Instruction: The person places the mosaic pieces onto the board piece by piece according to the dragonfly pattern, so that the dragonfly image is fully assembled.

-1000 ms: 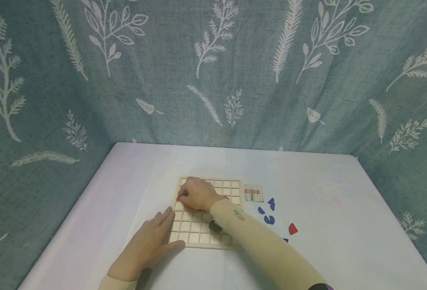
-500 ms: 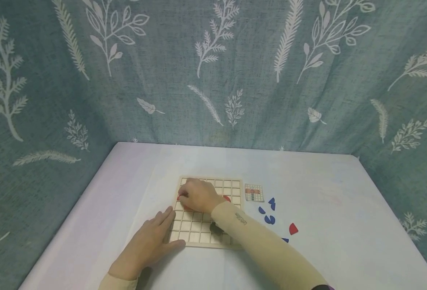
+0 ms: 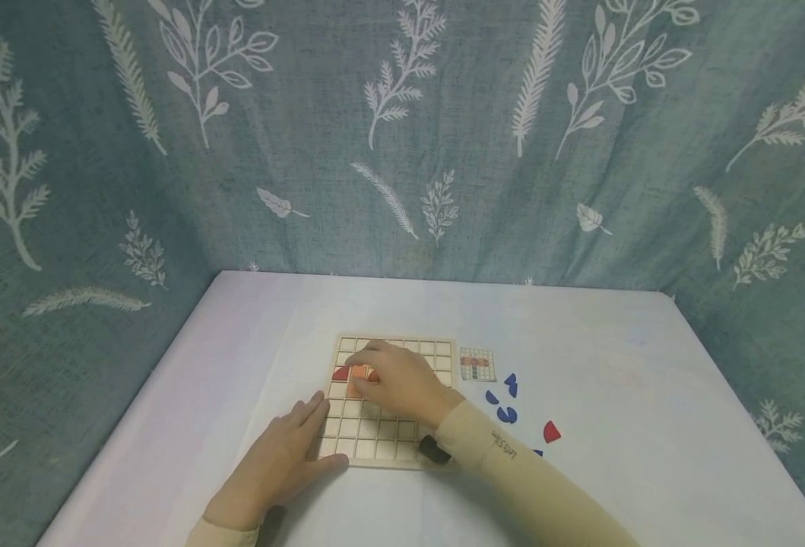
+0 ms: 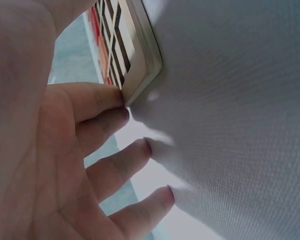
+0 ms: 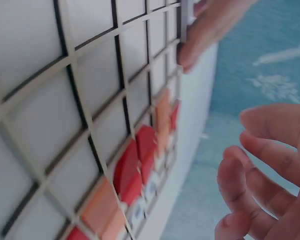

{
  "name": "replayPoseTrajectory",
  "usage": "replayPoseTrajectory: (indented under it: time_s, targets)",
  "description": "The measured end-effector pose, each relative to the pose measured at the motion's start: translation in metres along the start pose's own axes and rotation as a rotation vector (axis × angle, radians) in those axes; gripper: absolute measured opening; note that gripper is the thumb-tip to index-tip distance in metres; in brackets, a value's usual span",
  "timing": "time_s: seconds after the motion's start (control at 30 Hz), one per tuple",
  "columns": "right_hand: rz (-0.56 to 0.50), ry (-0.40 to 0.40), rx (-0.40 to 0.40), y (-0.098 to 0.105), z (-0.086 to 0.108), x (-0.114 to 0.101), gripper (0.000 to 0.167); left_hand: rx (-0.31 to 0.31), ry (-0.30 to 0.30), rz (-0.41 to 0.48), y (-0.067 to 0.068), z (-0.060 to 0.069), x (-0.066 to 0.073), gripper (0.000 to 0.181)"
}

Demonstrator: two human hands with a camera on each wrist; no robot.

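My left hand (image 3: 282,460) lies at the left side of a wooden grid board (image 3: 368,429). In the left wrist view its fingers are extended, and some touch the board's corner. Over the board, my right hand (image 3: 402,384) hovers with loosely bent fingers; the right wrist view shows nothing between them. A red quarter-round piece (image 3: 341,373) sits in a cell of the leftmost column, beside orange pieces (image 3: 356,389). The right wrist view also shows red pieces (image 5: 126,167) in the middle of that row and another orange piece (image 5: 99,205). My right hand hides part of the row in the head view.
A small pattern card (image 3: 477,365) lies right of the board. Several dark blue pieces (image 3: 508,415) and a loose red piece (image 3: 552,431) are scattered on the white table (image 3: 648,365). Patterned curtains (image 3: 402,152) stand behind and at the sides.
My right hand has let go of the red piece at the left column and drawn back to the right, its fingers spreading. My left hand has stayed in place.
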State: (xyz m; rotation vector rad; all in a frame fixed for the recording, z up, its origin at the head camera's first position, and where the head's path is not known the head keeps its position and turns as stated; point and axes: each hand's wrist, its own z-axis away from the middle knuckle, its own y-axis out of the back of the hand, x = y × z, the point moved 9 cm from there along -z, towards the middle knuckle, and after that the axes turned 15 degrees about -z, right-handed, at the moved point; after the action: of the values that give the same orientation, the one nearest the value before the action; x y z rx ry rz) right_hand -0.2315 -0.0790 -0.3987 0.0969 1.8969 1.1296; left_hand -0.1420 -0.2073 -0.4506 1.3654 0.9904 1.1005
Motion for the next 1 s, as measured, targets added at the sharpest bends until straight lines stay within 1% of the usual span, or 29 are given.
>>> replayPoseTrajectory:
  time_s: [0.1,0.23,0.3,0.37,0.47,0.6,0.7,0.83,1.0]
  targets:
    - [-0.007,0.018,0.034,0.018,0.019,-0.002,0.03,-0.018,0.013,0.001,-0.002,-0.001,0.0,0.093]
    - [-0.023,0.084,0.093,0.044,0.045,-0.004,0.03,-0.036,0.029,-0.006,-0.004,-0.001,-0.001,0.096]
    - [-0.036,0.116,0.13,0.057,0.058,-0.003,0.03,-0.033,0.032,-0.012,-0.004,-0.001,-0.001,0.097]
    - [-0.04,0.12,0.17,0.07,0.072,0.002,0.031,-0.026,0.03,-0.018,-0.003,0.0,0.0,0.096]
    - [-0.035,0.101,0.226,0.087,0.093,0.015,0.032,-0.014,0.025,-0.02,-0.002,0.0,0.0,0.095]
    - [-0.005,0.073,0.271,0.105,0.122,0.035,0.037,0.003,0.024,-0.022,-0.002,0.0,0.0,0.093]
    - [0.023,0.036,0.276,0.116,0.145,0.05,0.04,0.012,0.02,-0.026,-0.002,-0.001,0.0,0.092]
    - [0.062,-0.039,0.277,0.13,0.177,0.074,0.042,0.01,0.017,-0.026,-0.002,-0.002,0.001,0.092]
    - [0.101,-0.117,0.275,0.141,0.208,0.1,0.047,0.002,0.02,-0.024,-0.001,-0.003,0.002,0.093]
